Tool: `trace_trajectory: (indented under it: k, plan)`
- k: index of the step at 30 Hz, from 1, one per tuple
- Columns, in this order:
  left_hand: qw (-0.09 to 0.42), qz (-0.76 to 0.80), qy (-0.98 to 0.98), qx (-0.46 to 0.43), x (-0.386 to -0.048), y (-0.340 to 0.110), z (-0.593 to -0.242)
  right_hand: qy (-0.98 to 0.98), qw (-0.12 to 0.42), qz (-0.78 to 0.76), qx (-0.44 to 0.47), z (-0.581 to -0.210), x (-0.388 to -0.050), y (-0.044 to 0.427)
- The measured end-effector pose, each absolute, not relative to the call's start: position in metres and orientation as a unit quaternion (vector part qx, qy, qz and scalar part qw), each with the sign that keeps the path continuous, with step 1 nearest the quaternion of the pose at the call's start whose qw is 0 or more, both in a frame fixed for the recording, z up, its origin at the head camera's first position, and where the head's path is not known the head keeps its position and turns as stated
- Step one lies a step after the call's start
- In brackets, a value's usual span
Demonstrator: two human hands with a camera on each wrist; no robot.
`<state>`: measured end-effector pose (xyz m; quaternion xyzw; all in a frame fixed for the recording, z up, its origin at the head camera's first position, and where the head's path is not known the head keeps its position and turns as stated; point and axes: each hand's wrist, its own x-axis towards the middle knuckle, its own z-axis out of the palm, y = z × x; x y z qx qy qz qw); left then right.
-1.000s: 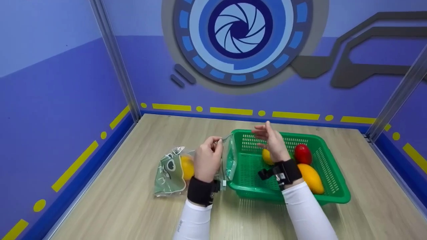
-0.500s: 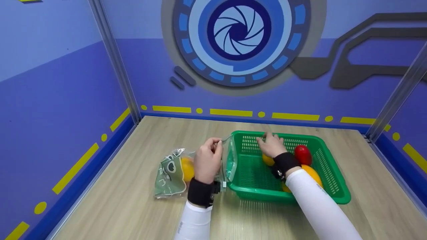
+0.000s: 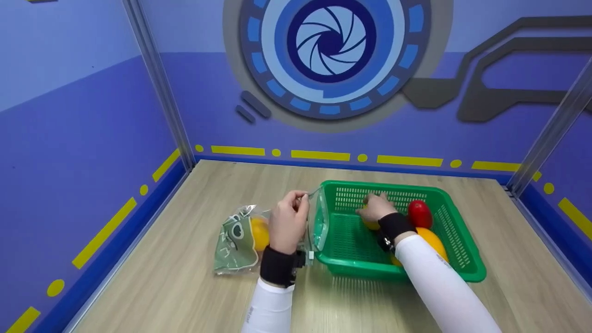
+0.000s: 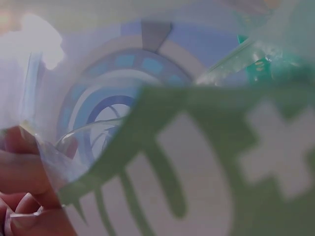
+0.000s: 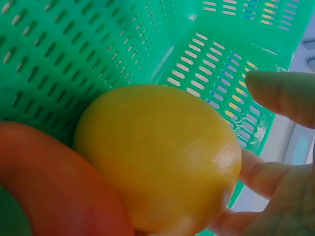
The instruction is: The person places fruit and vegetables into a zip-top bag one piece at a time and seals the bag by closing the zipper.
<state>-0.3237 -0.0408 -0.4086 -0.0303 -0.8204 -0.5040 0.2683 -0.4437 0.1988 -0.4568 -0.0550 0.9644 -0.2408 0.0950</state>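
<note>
My left hand (image 3: 288, 222) pinches the upper edge of a clear zip bag (image 3: 237, 247), which has a green cartoon print and lies on its side. The mouth of the bag stands apart, facing the basket. An orange-yellow fruit (image 3: 260, 233) shows inside. In the left wrist view the printed bag (image 4: 266, 162) covers most of the picture, with fingertips (image 4: 24, 172) at its edge. My right hand (image 3: 379, 209) reaches into the green basket (image 3: 342, 266) and holds a smooth, rounded yellow fruit (image 5: 157, 152). Several fingers touch its far side; one finger (image 5: 283, 93) stands apart from it.
Inside the basket, a red fruit (image 3: 420, 214) and a large orange-yellow fruit (image 3: 432, 243) lie to the right of my hand. The basket stands on a wooden table (image 3: 185, 296), with blue panels (image 3: 83, 185) at the back and sides.
My right hand has gone from raised over the basket down onto the yellow fruit, its fingers closing round it. The left hand and bag have stayed in place.
</note>
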Motion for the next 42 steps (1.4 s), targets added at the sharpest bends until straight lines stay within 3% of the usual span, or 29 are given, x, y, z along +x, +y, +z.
trace_trajectory:
  k: [11,22,42]
  plan:
    - [0.26,-0.511,-0.819,-0.031,-0.324,-0.041,-0.408,0.953,0.157,-0.217,-0.14,-0.459,-0.436,0.192]
    - [0.275,-0.503,-0.818,-0.035,-0.324,-0.04,-0.407,0.951,0.16,-0.217,-0.153,-0.459,-0.436,0.191]
    - [0.247,-0.513,-0.822,-0.026,-0.324,-0.041,-0.408,0.926,0.022,-0.34,-0.162,-0.433,-0.431,0.199]
